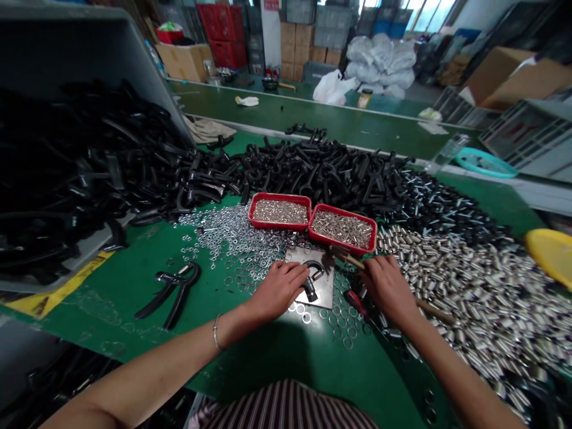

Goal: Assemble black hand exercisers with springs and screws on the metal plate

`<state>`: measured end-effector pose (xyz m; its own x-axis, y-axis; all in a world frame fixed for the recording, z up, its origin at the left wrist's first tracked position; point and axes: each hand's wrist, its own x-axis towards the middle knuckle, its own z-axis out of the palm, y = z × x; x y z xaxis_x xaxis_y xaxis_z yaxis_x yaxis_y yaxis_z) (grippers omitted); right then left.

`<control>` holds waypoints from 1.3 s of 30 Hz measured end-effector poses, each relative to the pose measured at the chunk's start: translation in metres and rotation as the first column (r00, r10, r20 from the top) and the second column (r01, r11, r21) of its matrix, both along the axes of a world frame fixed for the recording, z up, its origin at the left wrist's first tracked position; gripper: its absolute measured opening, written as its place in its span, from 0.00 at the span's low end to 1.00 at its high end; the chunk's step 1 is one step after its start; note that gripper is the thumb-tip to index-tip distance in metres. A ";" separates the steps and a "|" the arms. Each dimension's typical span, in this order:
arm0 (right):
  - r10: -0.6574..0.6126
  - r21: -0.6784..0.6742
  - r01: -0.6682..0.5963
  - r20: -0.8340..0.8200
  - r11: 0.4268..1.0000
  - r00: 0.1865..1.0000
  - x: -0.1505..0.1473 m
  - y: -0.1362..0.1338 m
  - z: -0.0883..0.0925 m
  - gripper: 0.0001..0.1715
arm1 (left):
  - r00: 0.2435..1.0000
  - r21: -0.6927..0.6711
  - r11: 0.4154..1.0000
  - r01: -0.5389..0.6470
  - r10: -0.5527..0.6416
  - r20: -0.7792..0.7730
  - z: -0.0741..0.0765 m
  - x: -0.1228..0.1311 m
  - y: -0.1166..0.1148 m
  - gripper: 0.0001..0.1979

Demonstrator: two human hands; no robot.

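Observation:
My left hand [280,289] is closed around a black plastic hand-grip part [309,291] with a curved top and a small spring [317,275]. The part lies on a square metal plate [327,292]. In my right hand [388,289] is a hammer [355,261]; its wooden handle runs through the fist, and its head is over the plate's upper right edge. A red-handled tool [356,302] lies below that hand. Loose metal rings [344,322] are scattered around the plate. Further left rests a V-shaped black hand grip [172,292] with a spring.
Two red trays [280,225] of small metal pins stand behind the plate. Black parts [322,173] are heaped beyond them, spilling from a grey bin [134,36]. Silver cylinders [482,298] pile up at right, near a yellow dish [552,253]. Washers [232,235] spread at left.

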<state>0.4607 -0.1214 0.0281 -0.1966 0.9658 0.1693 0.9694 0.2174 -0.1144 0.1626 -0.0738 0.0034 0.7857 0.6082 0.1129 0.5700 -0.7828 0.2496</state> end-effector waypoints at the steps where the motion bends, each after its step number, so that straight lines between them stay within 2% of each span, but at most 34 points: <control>1: -0.005 -0.021 0.004 -0.084 1.000 0.996 -0.002 -0.006 0.002 0.14 | 1.000 -0.001 1.000 -0.005 0.005 0.007 0.000 0.000 -0.001 0.22; 4: -0.067 -0.102 0.040 -0.276 0.994 0.959 -0.009 -0.029 0.007 0.15 | 1.000 -0.009 1.000 -0.014 0.014 0.022 -0.001 0.001 -0.002 0.22; 8: -0.078 -0.274 0.014 -0.227 0.962 0.971 -0.016 -0.050 0.008 0.13 | 0.998 -0.042 0.999 -0.022 0.025 0.060 0.000 0.001 -0.002 0.21; 10: -0.070 -0.337 -0.018 -0.245 0.941 0.967 -0.020 -0.054 0.012 0.13 | 0.993 -0.074 0.995 -0.067 0.074 0.096 -0.001 0.001 -0.002 0.22; 12: -0.090 -0.310 -0.025 -0.349 0.950 0.933 -0.028 -0.054 0.021 0.13 | 0.980 -0.108 0.985 -0.138 0.152 0.130 -0.002 0.001 -0.003 0.28; 15: -0.115 -0.200 0.022 -0.469 0.980 0.876 -0.042 -0.050 0.033 0.16 | 0.959 -0.141 0.967 -0.215 0.236 0.158 -0.007 0.002 -0.004 0.40; 18: -0.079 -0.230 -0.015 -0.391 0.973 0.917 -0.052 -0.042 0.031 0.16 | 0.954 -0.155 0.961 -0.230 0.254 0.160 -0.010 0.003 -0.003 0.45; 21: -0.062 -0.341 -0.069 -0.359 0.937 0.931 -0.056 -0.036 0.026 0.16 | 0.949 -0.179 0.954 -0.240 0.270 0.166 -0.010 0.004 -0.001 0.48; 24: -0.097 -0.280 -0.034 -0.440 0.960 0.893 -0.060 -0.034 0.027 0.18 | 0.947 -0.181 0.955 -0.235 0.267 0.176 -0.009 0.003 0.002 0.49; 26: -0.100 -0.279 -0.020 -0.412 0.960 0.906 -0.061 -0.034 0.027 0.17 | 0.951 -0.171 0.960 -0.221 0.251 0.178 -0.010 0.003 0.003 0.50; 28: -0.102 -0.356 -0.037 -0.363 0.934 0.926 -0.058 -0.034 0.025 0.16 | 0.954 -0.166 0.963 -0.212 0.241 0.180 -0.011 0.002 0.004 0.51; 30: -0.122 -0.406 -0.051 -0.389 0.912 0.913 -0.052 -0.034 0.022 0.16 | 0.955 -0.168 0.964 -0.205 0.235 0.180 -0.011 0.003 0.004 0.51; 32: -0.169 -0.363 -0.010 -0.459 0.932 0.872 -0.044 -0.035 0.018 0.16 | 0.958 -0.166 0.965 -0.202 0.230 0.170 -0.010 0.003 0.004 0.50; 34: -0.217 -0.318 0.071 -0.451 0.945 0.866 -0.036 -0.037 0.014 0.17 | 0.963 -0.158 0.967 -0.200 0.224 0.151 -0.009 0.004 0.004 0.48; 35: -0.238 -0.326 0.096 -0.429 0.940 0.872 -0.032 -0.038 0.012 0.16 | 0.965 -0.149 0.968 -0.202 0.223 0.141 -0.008 0.005 0.004 0.47; 37: -0.276 -0.427 0.070 -0.443 0.902 0.853 -0.027 -0.038 0.008 0.17 | 0.967 -0.129 0.970 -0.208 0.224 0.125 -0.007 0.006 0.004 0.46; 38: -0.314 -0.500 0.028 -0.499 0.866 0.808 -0.026 -0.039 0.007 0.19 | 0.967 -0.121 0.970 -0.209 0.224 0.120 -0.007 0.006 0.004 0.45; 39: -0.374 -0.561 -0.019 -0.575 0.828 0.727 -0.023 -0.039 0.007 0.20 | 0.967 -0.117 0.971 -0.209 0.223 0.121 -0.007 0.007 0.004 0.45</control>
<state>0.4373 -0.1603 0.0354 -0.0451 0.9436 -0.3280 0.6227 -0.2302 -0.7479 0.1694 -0.0699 -0.0035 0.6170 0.7753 0.1349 0.6792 -0.6112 0.4063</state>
